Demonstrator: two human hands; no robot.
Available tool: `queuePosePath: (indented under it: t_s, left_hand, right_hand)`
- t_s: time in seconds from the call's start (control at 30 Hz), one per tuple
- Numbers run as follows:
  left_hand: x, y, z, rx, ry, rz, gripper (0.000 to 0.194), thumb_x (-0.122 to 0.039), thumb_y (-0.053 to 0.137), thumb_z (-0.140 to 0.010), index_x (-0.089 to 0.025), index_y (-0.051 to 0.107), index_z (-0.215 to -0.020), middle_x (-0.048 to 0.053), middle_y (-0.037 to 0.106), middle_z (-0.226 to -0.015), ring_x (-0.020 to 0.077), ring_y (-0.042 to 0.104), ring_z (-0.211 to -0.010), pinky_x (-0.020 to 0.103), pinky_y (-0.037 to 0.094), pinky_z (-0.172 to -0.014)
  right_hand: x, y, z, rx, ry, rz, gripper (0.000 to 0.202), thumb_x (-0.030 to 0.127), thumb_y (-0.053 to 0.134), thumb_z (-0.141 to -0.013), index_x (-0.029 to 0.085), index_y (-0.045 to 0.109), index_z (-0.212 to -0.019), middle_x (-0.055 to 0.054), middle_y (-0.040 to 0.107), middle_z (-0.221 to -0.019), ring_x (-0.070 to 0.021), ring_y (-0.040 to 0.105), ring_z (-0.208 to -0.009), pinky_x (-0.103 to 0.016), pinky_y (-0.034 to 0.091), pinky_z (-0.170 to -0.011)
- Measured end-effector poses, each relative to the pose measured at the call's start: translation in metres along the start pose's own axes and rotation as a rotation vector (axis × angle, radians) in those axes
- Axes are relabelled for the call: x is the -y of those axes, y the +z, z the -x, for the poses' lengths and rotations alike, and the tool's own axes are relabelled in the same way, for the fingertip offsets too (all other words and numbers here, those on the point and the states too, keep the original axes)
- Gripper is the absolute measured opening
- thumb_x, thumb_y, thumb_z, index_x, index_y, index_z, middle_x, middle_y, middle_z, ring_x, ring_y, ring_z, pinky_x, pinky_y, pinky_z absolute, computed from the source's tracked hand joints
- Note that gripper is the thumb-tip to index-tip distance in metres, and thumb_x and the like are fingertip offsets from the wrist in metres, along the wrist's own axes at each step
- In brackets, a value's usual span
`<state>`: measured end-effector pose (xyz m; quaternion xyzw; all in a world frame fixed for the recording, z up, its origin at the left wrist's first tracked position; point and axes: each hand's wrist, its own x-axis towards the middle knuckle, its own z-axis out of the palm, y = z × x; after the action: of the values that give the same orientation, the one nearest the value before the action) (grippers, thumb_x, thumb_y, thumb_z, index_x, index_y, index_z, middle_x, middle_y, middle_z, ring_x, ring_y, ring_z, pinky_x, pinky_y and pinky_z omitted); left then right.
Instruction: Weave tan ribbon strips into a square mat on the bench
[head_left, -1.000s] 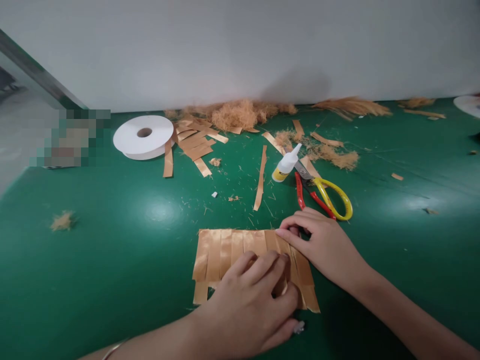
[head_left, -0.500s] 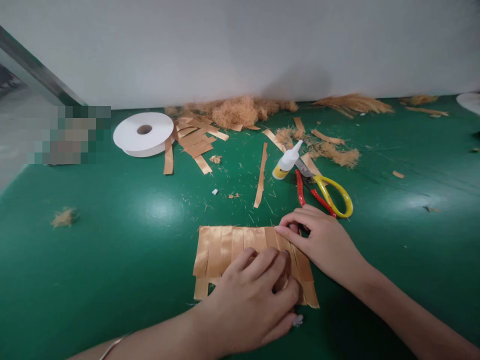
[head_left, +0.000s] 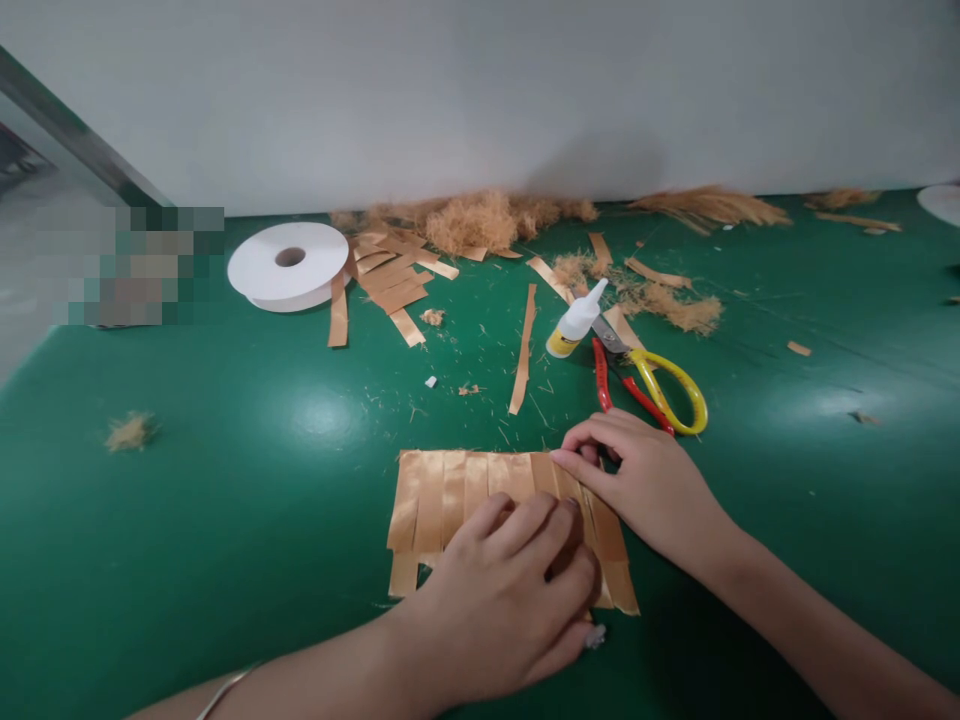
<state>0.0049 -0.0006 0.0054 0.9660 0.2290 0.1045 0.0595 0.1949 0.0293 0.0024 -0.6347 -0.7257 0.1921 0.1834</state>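
Observation:
A mat of gold satin ribbon strips [head_left: 454, 490], laid side by side with a second layer showing below, lies on the green table in front of me. My left hand [head_left: 510, 590] rests over its lower middle with the fingers curled down onto the strips; the fingertips are partly hidden. A small greyish-white lump [head_left: 595, 637] shows at its thumb tip. At the mat's upper right edge, thumb and fingers of my right hand [head_left: 645, 475] are pinched together on the end of a ribbon strip. Just beyond that hand are red-handled cutters [head_left: 602, 375] and yellow-handled scissors [head_left: 697, 395].
A white-capped glue bottle [head_left: 576, 320] stands by the scissors. Further back lie a white ribbon roll [head_left: 255, 265], loose ribbon pieces [head_left: 397, 290] and tan fibre heaps [head_left: 472, 222] along the pale wall [head_left: 480, 90]. A single strip [head_left: 523, 350] lies beyond the mat.
Both hands keep nearly the same place on the ribbon mat. The whole view has shifted very slightly; nothing has been taken or let go.

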Motion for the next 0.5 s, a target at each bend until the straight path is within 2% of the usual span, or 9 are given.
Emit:
queuePosePath:
  t_s: [0.17,0.27,0.33,0.4,0.5]
  left_hand:
    - [0.000,0.000,0.000,0.001,-0.011,-0.012,0.035,-0.045,0.035,-0.094,-0.019,0.055,-0.105,0.012,0.055,-0.120,0.0270,0.046,-0.112,0.038,0.038,-0.085]
    - [0.000,0.001,0.001,-0.002,-0.006,-0.022,0.037,-0.046,0.034,-0.095,-0.019,0.055,-0.107,0.014,0.053,-0.125,0.0278,0.045,-0.114,0.038,0.039,-0.085]
    - [0.000,0.002,0.002,-0.001,-0.003,-0.023,0.037,-0.046,0.033,-0.095,-0.019,0.055,-0.109,0.013,0.052,-0.129,0.0277,0.045,-0.115,0.039,0.039,-0.085]
    - [0.001,0.002,0.002,0.001,-0.003,-0.022,0.038,-0.046,0.032,-0.095,-0.020,0.054,-0.110,0.013,0.051,-0.131,0.0277,0.045,-0.116,0.039,0.039,-0.086]
    - [0.001,0.002,0.002,0.000,-0.003,-0.023,0.039,-0.047,0.033,-0.095,-0.020,0.055,-0.112,0.012,0.052,-0.129,0.0275,0.045,-0.116,0.039,0.038,-0.087]
  right_hand:
    - [-0.001,0.000,0.000,-0.023,0.002,-0.030,0.012,0.028,0.062,-0.082,0.022,0.058,-0.073,0.002,0.055,-0.064,-0.0127,0.051,-0.061,-0.024,0.040,-0.055]
    - [-0.003,-0.004,0.002,-0.207,-0.034,-0.087,0.010,0.030,0.061,-0.083,0.022,0.057,-0.079,0.003,0.054,-0.060,-0.0101,0.047,-0.051,-0.023,0.039,-0.047]
    - [-0.005,-0.008,0.007,-0.395,-0.112,-0.059,0.007,0.026,0.060,-0.084,0.021,0.057,-0.080,0.002,0.057,-0.064,-0.0103,0.048,-0.052,-0.023,0.039,-0.047]
    - [-0.006,-0.011,0.014,-0.510,-0.231,0.021,0.003,0.020,0.059,-0.083,0.021,0.058,-0.081,0.000,0.062,-0.070,-0.0124,0.052,-0.060,-0.024,0.042,-0.052]
    - [-0.008,-0.008,0.023,-0.477,-0.453,0.146,0.010,0.011,0.059,-0.081,0.019,0.059,-0.086,-0.003,0.070,-0.080,-0.0167,0.055,-0.072,-0.029,0.047,-0.064]
